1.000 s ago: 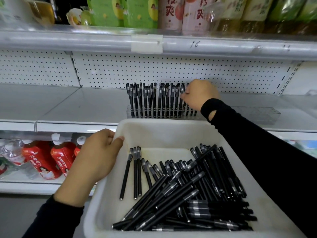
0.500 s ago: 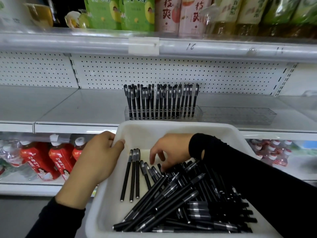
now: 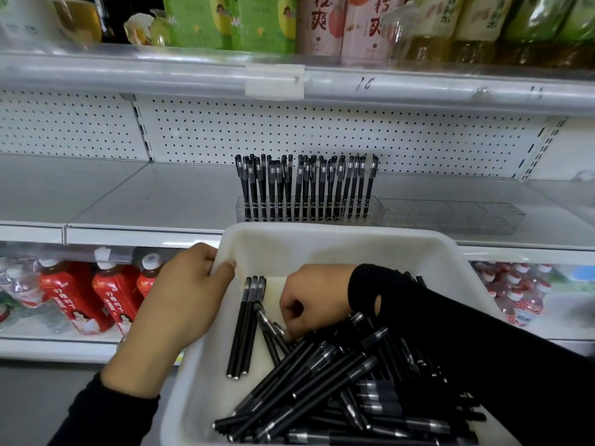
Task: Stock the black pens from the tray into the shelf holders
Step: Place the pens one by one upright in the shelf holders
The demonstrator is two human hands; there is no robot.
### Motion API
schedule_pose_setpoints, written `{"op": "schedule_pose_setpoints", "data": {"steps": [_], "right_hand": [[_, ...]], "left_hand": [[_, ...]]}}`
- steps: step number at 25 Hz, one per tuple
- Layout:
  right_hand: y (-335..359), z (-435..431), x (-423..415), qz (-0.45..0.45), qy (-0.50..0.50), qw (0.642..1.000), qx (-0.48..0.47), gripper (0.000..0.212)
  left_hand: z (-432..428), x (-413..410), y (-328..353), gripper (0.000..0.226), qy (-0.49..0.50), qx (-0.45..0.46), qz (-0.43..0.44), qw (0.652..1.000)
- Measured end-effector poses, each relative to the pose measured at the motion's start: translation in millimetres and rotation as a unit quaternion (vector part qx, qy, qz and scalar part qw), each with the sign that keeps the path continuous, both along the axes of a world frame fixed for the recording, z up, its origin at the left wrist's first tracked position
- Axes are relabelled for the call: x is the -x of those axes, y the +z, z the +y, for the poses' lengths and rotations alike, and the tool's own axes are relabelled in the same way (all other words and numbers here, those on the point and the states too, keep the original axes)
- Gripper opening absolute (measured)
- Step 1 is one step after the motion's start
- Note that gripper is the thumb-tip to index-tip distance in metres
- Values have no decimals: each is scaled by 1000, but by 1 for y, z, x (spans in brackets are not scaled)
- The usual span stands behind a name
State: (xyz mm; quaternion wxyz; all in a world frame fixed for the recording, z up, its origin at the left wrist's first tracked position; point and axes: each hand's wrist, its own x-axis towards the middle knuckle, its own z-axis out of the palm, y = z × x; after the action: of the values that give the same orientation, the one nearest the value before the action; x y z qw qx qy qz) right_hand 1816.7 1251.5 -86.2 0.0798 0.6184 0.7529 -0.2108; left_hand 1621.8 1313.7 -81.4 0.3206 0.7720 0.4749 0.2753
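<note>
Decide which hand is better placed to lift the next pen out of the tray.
Right. The right hand is down inside the white tray, fingers curled at the pile of black pens. The left hand grips the tray's rim.

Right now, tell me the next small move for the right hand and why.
Probably close the fingers on one pen and lift it clear. The right hand is curled down at the edge of the loose pen pile in the white tray, which the left hand steadies, and the clear holder on the shelf still stands empty.
</note>
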Motion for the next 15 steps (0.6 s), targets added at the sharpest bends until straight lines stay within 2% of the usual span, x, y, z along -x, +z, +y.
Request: {"op": "schedule_pose_setpoints", "data": {"steps": [2, 4, 9, 15], "right_hand": [[-2, -1, 9, -17, -16, 1000, -16, 55], [-4, -3, 19, -16, -38, 999, -27, 66], [1, -7, 33, 28, -68, 996, 51, 42], [4, -11, 45, 5, -75, 994, 84, 25]], "left_hand": [[0, 0, 0, 13, 2, -5, -1, 1000], [-1, 0, 1, 12, 3, -4, 0, 1000], [-1, 0, 0, 12, 1, 2, 1, 1000], [-2, 1, 0, 12, 0, 10, 2, 1000]]}}
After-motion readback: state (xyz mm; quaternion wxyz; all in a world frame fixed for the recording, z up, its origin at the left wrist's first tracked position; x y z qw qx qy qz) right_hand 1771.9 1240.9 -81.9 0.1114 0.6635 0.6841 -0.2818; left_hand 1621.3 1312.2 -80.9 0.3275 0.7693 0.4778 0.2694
